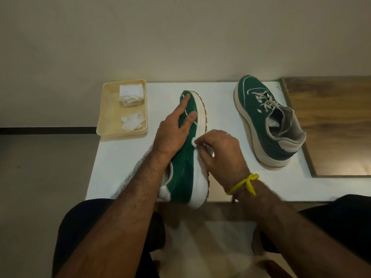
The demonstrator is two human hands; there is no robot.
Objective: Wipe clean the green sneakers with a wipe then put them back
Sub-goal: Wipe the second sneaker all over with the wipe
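A green sneaker (185, 169) with a thick white sole lies tipped on its side in the middle of the white table (112, 161), toe pointing away. My left hand (172, 129) presses flat on its upper, fingers spread toward the toe. My right hand (218, 151) pinches a small white wipe (194, 141) against the edge where the green upper meets the sole. The second green sneaker (267, 121) stands upright on the table to the right, laces tied, untouched.
A cream tray (109, 117) at the table's back left holds a stack of folded wipes (131, 95) and a crumpled wipe (133, 121). A wooden board (331, 125) adjoins the table on the right. My knees sit below the front edge.
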